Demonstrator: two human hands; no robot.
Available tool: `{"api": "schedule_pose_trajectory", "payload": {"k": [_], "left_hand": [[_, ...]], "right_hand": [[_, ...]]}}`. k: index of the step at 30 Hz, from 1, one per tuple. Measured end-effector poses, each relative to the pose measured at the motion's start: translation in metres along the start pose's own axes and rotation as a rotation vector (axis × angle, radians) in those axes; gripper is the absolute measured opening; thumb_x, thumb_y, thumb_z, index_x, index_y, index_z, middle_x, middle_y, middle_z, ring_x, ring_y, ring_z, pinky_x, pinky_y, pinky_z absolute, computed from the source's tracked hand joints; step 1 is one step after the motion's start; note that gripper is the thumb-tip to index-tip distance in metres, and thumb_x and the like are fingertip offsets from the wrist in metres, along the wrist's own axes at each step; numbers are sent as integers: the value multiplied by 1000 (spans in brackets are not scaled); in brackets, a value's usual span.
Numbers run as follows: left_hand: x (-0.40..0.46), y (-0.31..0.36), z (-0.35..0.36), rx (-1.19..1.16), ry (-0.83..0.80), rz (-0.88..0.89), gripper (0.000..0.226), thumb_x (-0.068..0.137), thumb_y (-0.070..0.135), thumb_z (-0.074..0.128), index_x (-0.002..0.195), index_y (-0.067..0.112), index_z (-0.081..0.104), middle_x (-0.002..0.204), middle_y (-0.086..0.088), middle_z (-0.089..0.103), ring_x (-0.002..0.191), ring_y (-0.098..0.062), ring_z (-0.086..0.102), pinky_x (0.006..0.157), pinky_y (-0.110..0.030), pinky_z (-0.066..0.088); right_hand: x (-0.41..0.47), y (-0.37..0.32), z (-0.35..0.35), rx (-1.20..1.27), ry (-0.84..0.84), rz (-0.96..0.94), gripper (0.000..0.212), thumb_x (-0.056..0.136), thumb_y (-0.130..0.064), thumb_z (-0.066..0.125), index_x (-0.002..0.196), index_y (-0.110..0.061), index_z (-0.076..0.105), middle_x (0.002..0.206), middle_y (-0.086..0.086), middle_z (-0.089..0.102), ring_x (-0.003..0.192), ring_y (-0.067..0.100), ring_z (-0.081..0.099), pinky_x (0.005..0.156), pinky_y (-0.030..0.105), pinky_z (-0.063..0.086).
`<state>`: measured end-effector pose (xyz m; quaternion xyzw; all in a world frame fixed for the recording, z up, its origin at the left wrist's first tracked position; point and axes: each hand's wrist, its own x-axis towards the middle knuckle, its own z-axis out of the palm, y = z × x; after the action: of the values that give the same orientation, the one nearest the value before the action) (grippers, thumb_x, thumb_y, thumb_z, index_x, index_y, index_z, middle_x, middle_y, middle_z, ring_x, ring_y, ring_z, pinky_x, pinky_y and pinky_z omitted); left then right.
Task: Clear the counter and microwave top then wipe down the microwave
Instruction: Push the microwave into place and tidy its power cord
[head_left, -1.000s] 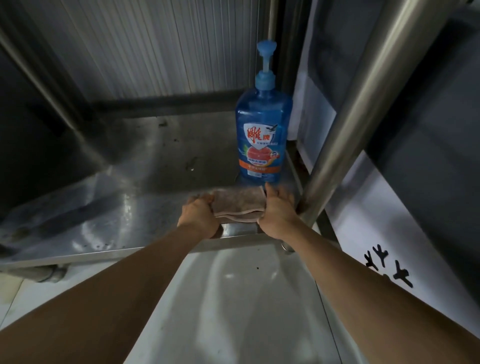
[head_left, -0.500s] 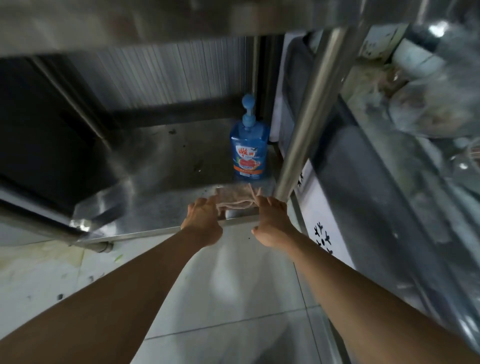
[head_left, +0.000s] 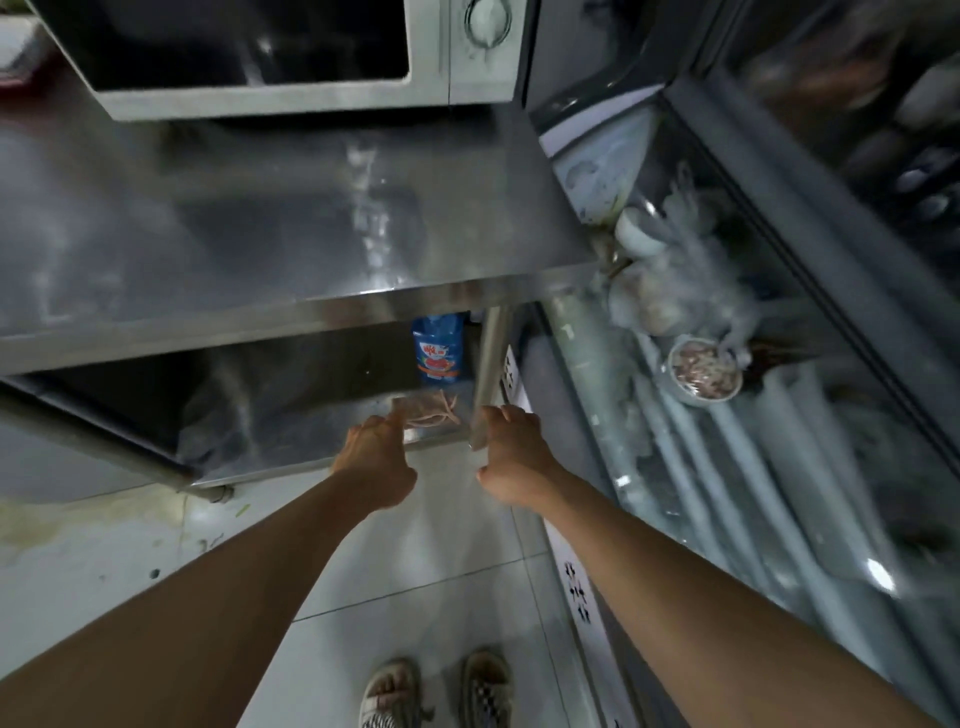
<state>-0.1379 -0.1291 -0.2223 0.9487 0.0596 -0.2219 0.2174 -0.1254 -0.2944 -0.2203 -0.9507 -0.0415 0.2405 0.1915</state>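
A folded brownish cloth lies at the front right of the lower steel shelf, in front of a blue pump bottle of detergent. My left hand hovers at the cloth's left edge, fingertips just reaching it, without gripping it. To the right of the cloth, my right hand is beside the table leg, fingers loose and holding nothing. The microwave stands at the back of the steel counter, its top out of view.
A glass-topped freezer runs along the right, with a bowl and frosted items inside. Its dark frame stands close to the counter's right edge. My sandalled feet stand on the pale tiled floor.
The view has risen from the lower shelf, so the counter and microwave now show. Both hands have drawn back off the cloth, the right one moving over to the table leg.
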Motion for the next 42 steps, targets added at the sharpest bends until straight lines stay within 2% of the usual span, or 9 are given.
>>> {"api": "schedule_pose_trajectory", "payload": {"k": [5,9,11,15,21,26,29,36,42], "left_hand": [[-49,49,-58,30,41,103,53,80,12,66,130,19,47,127,-7,55,117,-27,52,97,-34,45],[-80,85,-104,81,29,136,54,86,24,62,135,15,41,132,-9,48,121,-27,46,102,-36,40],[-93,99,-128,61,54,147,61,79,29,68,134,21,42,131,-8,50,121,-26,47,101,-37,43],[-107,120,-167,101,95,192,60,76,22,66,131,20,42,129,-9,52,117,-27,50,97,-37,46],[-119,152,-214,133,143,195,74,83,24,67,145,16,28,145,-9,40,134,-27,36,106,-30,33],[-121,179,-242,131,247,219,74,79,22,69,143,18,32,141,-10,46,130,-28,42,105,-38,39],[-119,195,-255,164,301,229,73,77,20,69,141,19,34,138,-9,47,129,-29,41,103,-41,41],[-102,221,-293,184,381,232,75,78,24,69,143,21,31,136,-8,46,127,-30,38,103,-45,39],[-71,230,-331,186,392,248,73,79,26,68,142,22,30,132,-8,48,126,-31,37,103,-48,38]], "right_hand": [[-54,-20,-70,-9,73,4,60,80,-11,67,133,-14,39,136,13,37,130,32,34,104,35,38],[-89,-38,-122,-12,133,-12,65,76,-13,71,133,-14,40,131,11,42,125,30,37,105,37,37],[-101,-45,-145,-25,147,-31,71,74,-15,72,135,-13,36,132,12,43,126,30,37,108,36,33],[-120,-57,-189,-51,159,-45,73,75,-17,73,138,-13,36,138,12,40,130,30,34,110,35,32],[-138,-67,-246,-53,231,-97,72,72,-14,71,135,-15,36,138,13,38,128,33,34,104,34,39],[-141,-67,-292,-86,278,-138,76,74,-17,73,138,-13,33,137,13,37,129,33,32,103,36,36],[-139,-64,-309,-76,278,-150,81,75,-17,71,143,-12,27,144,13,30,134,32,25,108,38,32],[-123,-61,-345,-29,285,-147,90,81,-23,71,149,-15,13,153,8,17,141,31,14,113,40,28],[-88,-72,-373,6,320,-143,95,81,-25,71,151,-17,7,155,7,17,142,30,14,114,39,25]]}}
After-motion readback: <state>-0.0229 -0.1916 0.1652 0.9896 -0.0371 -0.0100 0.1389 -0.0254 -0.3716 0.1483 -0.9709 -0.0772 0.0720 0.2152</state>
